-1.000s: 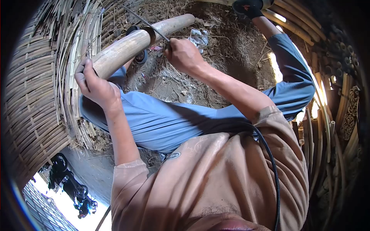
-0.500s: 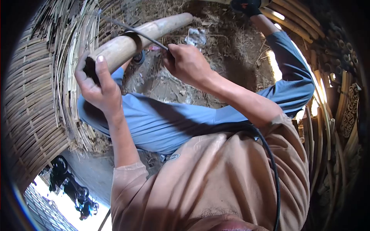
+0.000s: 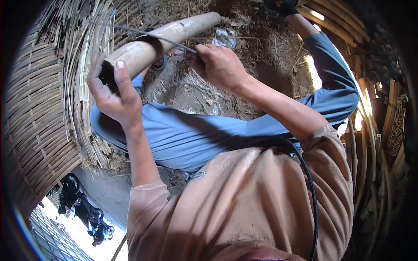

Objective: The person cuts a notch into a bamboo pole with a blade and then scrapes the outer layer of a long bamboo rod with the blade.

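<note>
A thick, pale bamboo pole (image 3: 174, 32) lies at a slant over the ground, its dark hollow end towards me. My left hand (image 3: 115, 91) grips that end, with the thumb on the rim and the fingers round the far side. A long thin dark blade (image 3: 170, 42) crosses the pole's upper side. My right hand (image 3: 220, 65) is closed round the near end of the blade, to the right of the pole. Its handle is hidden in my fist.
Woven bamboo slats (image 3: 32, 117) and split strips (image 3: 89, 87) stand at the left. Bamboo poles (image 3: 333, 19) lie at the upper right. Crumpled plastic (image 3: 224, 38) lies on the dirt. Motorcycles (image 3: 82, 209) are outside at the lower left.
My right hand has shifted slightly right and down with the blade, which slants across the pole a little lower. The view has also shifted slightly. Both grips are the same.
</note>
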The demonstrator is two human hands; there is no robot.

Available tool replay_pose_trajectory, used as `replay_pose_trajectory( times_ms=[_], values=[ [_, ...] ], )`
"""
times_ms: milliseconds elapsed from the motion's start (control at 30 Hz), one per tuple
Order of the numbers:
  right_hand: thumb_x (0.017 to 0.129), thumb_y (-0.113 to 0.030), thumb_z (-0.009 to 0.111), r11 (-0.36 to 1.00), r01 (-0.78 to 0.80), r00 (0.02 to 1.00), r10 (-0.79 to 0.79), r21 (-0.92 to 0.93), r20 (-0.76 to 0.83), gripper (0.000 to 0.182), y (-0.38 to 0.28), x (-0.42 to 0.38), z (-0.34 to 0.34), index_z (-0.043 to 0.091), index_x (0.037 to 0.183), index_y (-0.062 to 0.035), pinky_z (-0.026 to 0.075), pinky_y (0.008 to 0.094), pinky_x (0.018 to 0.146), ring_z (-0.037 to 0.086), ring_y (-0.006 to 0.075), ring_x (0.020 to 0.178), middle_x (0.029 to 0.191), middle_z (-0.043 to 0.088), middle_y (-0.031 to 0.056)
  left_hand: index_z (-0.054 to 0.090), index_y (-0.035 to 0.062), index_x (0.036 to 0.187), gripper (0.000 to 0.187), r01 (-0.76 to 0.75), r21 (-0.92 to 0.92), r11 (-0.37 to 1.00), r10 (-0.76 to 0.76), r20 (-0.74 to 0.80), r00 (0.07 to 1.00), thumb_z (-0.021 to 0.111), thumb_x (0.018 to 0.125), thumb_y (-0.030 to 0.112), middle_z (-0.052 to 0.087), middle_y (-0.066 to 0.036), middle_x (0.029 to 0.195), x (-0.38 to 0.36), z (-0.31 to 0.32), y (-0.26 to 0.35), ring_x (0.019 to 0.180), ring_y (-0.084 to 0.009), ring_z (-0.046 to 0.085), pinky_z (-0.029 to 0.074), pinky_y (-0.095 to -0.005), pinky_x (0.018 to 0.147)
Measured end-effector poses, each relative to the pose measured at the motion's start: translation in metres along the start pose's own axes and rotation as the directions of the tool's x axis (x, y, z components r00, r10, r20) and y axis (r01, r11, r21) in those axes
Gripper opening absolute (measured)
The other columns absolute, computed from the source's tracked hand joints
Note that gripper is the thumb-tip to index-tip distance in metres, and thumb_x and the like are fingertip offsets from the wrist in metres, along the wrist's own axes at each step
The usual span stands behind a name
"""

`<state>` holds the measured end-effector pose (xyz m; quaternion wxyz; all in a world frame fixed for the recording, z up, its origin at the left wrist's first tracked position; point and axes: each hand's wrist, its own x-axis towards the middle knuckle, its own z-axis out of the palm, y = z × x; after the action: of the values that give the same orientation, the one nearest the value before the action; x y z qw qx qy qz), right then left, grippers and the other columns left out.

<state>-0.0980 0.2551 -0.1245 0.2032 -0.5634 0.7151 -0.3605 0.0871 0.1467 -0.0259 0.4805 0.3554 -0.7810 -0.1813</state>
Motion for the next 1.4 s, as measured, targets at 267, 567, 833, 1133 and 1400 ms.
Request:
replay_pose_trajectory(
  times_ms=[267, 567, 833, 1133, 1400],
  values=[
    [0.090, -0.018, 0.058, 0.964, -0.247, 0.962, 0.256, -0.097, 0.096, 0.022, 0.054, 0.019, -0.009, 0.069, 0.092, 0.0016, 0.055, 0.0517, 0.080, 0.070, 0.0409, 0.086, 0.088, 0.070, 0.0261, 0.063, -0.0038, 0.122, 0.036, 0.004, 0.052, 0.999, -0.004, 0.013, 1.000, 0.069, 0.094, 0.018, 0.063, -0.019, 0.118, 0.000, 0.003, 0.006, 0.111, -0.0309, 0.062, 0.048, -0.0401, 0.097],
    [0.094, -0.017, 0.058, 0.978, -0.206, 0.978, 0.206, 0.014, 0.021, 0.018, 0.048, 0.012, 0.026, 0.065, 0.092, -0.0012, 0.055, 0.0534, 0.074, 0.070, 0.0400, 0.080, 0.082, 0.069, 0.0230, 0.063, -0.0025, 0.100, 0.028, -0.071, 0.271, 0.960, 0.100, -0.097, 0.990, 0.067, 0.089, 0.022, 0.064, -0.015, 0.096, 0.001, -0.001, -0.016, 0.089, -0.0303, 0.063, 0.051, -0.0416, 0.081],
    [0.090, -0.014, 0.061, 0.996, 0.003, 1.000, -0.003, 0.094, 0.004, 0.014, -0.010, -0.015, 0.011, 0.063, 0.088, -0.0010, 0.057, 0.0508, 0.070, 0.070, 0.0388, 0.073, 0.087, 0.070, 0.0213, 0.060, -0.0038, 0.097, 0.026, 0.037, 0.126, 0.991, -0.021, -0.129, 0.991, 0.066, 0.090, 0.021, 0.063, -0.015, 0.094, -0.003, 0.004, -0.009, 0.082, -0.0249, 0.062, 0.051, -0.0377, 0.077],
    [0.090, -0.013, 0.062, 0.974, -0.164, 0.986, 0.162, 0.158, 0.023, 0.016, 0.021, -0.008, 0.012, 0.057, 0.084, 0.0000, 0.053, 0.0516, 0.065, 0.064, 0.0402, 0.065, 0.070, 0.062, 0.0217, 0.058, -0.0050, 0.100, 0.025, 0.014, 0.070, 0.997, -0.006, -0.115, 0.993, 0.065, 0.091, 0.017, 0.062, -0.014, 0.094, -0.003, 0.011, -0.006, 0.082, -0.0225, 0.061, 0.052, -0.0351, 0.075],
    [0.096, -0.017, 0.052, 0.915, -0.404, 0.911, 0.402, 0.004, 0.087, 0.026, 0.091, 0.018, 0.044, 0.068, 0.088, 0.0013, 0.057, 0.0498, 0.071, 0.071, 0.0382, 0.075, 0.081, 0.070, 0.0239, 0.057, -0.0058, 0.101, 0.025, 0.088, 0.036, 0.995, -0.081, -0.165, 0.983, 0.065, 0.093, 0.016, 0.064, -0.015, 0.096, -0.001, 0.006, -0.016, 0.085, -0.0224, 0.062, 0.052, -0.0352, 0.078]
  ],
)
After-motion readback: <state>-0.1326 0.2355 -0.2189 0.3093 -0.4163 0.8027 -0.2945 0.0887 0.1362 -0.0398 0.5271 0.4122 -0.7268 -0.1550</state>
